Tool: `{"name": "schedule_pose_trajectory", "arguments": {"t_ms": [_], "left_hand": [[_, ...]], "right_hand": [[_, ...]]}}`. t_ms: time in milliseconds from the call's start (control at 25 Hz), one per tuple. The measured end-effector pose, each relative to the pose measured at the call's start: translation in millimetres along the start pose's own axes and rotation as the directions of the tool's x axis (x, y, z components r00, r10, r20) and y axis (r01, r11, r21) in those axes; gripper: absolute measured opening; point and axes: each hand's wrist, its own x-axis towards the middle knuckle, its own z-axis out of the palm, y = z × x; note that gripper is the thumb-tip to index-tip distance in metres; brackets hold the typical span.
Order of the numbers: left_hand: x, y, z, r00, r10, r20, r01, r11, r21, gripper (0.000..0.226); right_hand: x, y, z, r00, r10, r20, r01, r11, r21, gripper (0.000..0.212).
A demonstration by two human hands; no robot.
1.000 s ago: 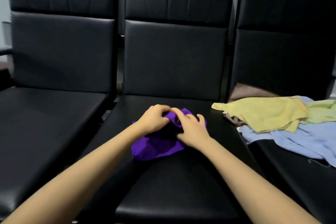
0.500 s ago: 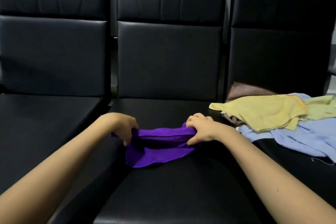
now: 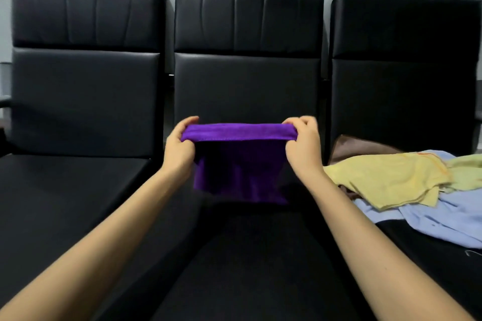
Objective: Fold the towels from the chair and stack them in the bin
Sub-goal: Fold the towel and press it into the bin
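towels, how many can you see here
5: purple towel held over the middle chair; on the right chair, brown towel behind, yellow towel on top, pale green towel far right, light blue towel underneath. More may be hidden.

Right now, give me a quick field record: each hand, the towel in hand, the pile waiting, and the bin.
left hand: pinches the top left corner of the purple towel
right hand: pinches the top right corner
purple towel: held up over the middle chair seat, top edge stretched level, the rest hanging
pile: yellow towel on top, over a light blue cloth and a brown cloth, on the right chair
bin: not in view
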Motion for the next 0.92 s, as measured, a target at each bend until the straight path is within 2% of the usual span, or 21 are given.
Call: {"name": "schedule_pose_trajectory", "arguments": {"t_ms": [40,80,160,200,240,320,360,400,440,480,560,600,640,680,720,760,800,840,880,920], "left_hand": [[0.5,-1.8,0.9,0.983,0.176,-0.051,-0.169,0.979,0.109,0.067],[1.2,-5.8,-1.2,0.958,0.283,-0.052,-0.261,0.93,0.258,0.069],[5.2,-17.4,-14.1,0.94,0.338,0.038,-0.296,0.758,0.581,0.064],[6.2,-20.1,-20.9,0.951,0.289,0.113,-0.277,0.622,0.732,0.06],[7.8,-19.0,-27.4,0.966,0.186,0.181,-0.249,0.466,0.849,0.054],[6.9,-7.8,-33.9,0.959,-0.088,0.271,-0.26,0.121,0.958,0.043],[5.3,-1.8,-34.4,0.915,-0.268,0.301,-0.326,-0.053,0.944,0.039],[2.5,2.1,-32.6,0.842,-0.454,0.291,-0.413,-0.196,0.889,0.036],[-1.8,3.6,-29.3,0.763,-0.601,0.238,-0.495,-0.306,0.813,0.037],[-7.1,3.5,-26.0,0.704,-0.687,0.178,-0.559,-0.382,0.736,0.041],[-12.2,4.0,-22.1,0.657,-0.748,0.092,-0.615,-0.461,0.639,0.047],[-13.8,4.2,-22.5,0.645,-0.76,0.08,-0.63,-0.47,0.618,0.048],[-13.1,3.0,-23.6,0.637,-0.768,0.071,-0.629,-0.464,0.624,0.046],[-12.4,1.2,-24.1,0.644,-0.758,0.102,-0.61,-0.429,0.666,0.04],[-9.5,-3.8,-25.8,0.674,-0.715,0.188,-0.565,-0.335,0.754,0.03],[-5.1,-10.6,-28.2,0.724,-0.622,0.3,-0.498,-0.169,0.851,0.018],[-2.4,-15.6,-31.9,0.784,-0.481,0.392,-0.43,0.034,0.902,0.007],[0.0,-18.8,-35.6,0.83,-0.352,0.432,-0.38,0.21,0.901,0.006],[1.5,-20.8,-39.3,0.847,-0.298,0.44,-0.341,0.33,0.88,0.008],[3.4,-22.5,-43.2,0.841,-0.311,0.444,-0.31,0.395,0.864,0.011]], "right_hand": [[0.8,-2.0,-3.8,0.996,-0.07,-0.061,0.07,0.998,0.005,0.045],[2.1,-0.9,-5.8,0.989,-0.129,-0.071,0.126,0.991,-0.048,0.047],[2.7,11.8,-3.8,0.985,-0.16,0.067,0.173,0.946,-0.274,0.048],[2.4,20.9,-2.9,0.977,-0.105,0.184,0.173,0.898,-0.405,0.047],[1.8,28.9,-2.1,0.952,0.002,0.305,0.162,0.844,-0.512,0.047],[-1.5,38.9,-3.3,0.833,0.198,0.517,0.206,0.755,-0.622,0.047],[-3.6,41.1,-4.4,0.753,0.247,0.61,0.26,0.74,-0.62,0.047],[-4.9,42.6,-5.3,0.672,0.287,0.683,0.291,0.746,-0.599,0.046],[-6.3,43.0,-7.4,0.597,0.328,0.733,0.297,0.758,-0.581,0.047],[-7.3,43.4,-9.7,0.521,0.372,0.768,0.3,0.763,-0.573,0.046],[-11.1,41.0,-15.3,0.401,0.462,0.791,0.329,0.733,-0.595,0.042],[-12.5,42.3,-16.2,0.391,0.483,0.784,0.332,0.72,-0.609,0.04],[-13.5,45.7,-15.0,0.42,0.466,0.779,0.287,0.746,-0.601,0.039],[-15.4,49.2,-12.5,0.497,0.417,0.761,0.15,0.822,-0.549,0.038],[-15.9,52.1,-8.5,0.622,0.359,0.696,-0.061,0.908,-0.414,0.037],[-14.2,53.2,-4.3,0.741,0.344,0.577,-0.28,0.939,-0.201,0.037],[-11.8,52.2,-1.2,0.805,0.373,0.462,-0.437,0.899,0.035,0.036],[-9.7,48.7,1.0,0.822,0.403,0.402,-0.514,0.83,0.22,0.032],[-8.6,47.1,3.1,0.83,0.407,0.381,-0.528,0.793,0.303,0.025],[-8.3,46.3,2.2,0.845,0.369,0.387,-0.487,0.829,0.274,0.02]]}}
